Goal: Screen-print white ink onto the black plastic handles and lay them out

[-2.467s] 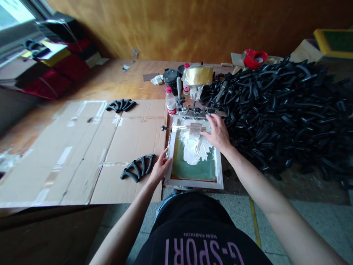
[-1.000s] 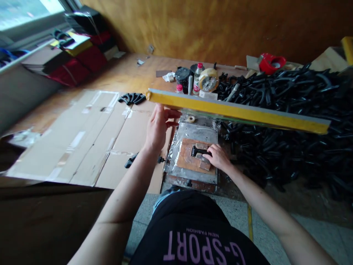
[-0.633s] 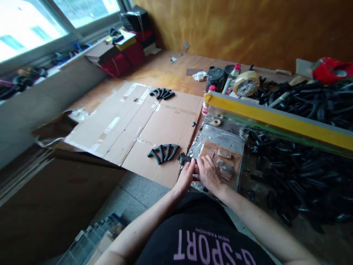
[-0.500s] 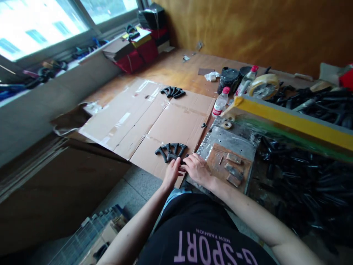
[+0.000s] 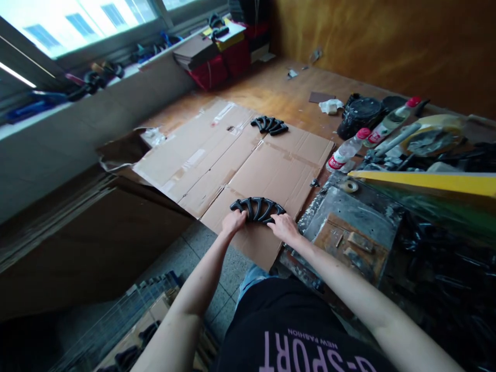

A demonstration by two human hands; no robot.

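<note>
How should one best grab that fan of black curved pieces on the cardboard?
Probably both ends, from the near side: the black pieces lie flat in a loose fan, so squeezing inward should hold them together. The left hand and right hand rest there.

Curved parts (image 5: 258,209): black. Cardboard sheet (image 5: 248,155): plain brown with pale tape strips. Frame edge (image 5: 426,181): yellow. Bottle (image 5: 344,153): clear, red cap, red-and-white label. Tabletop (image 5: 279,95): orange-brown wood grain. Shirt (image 5: 294,320): black, pink lettering.
</note>
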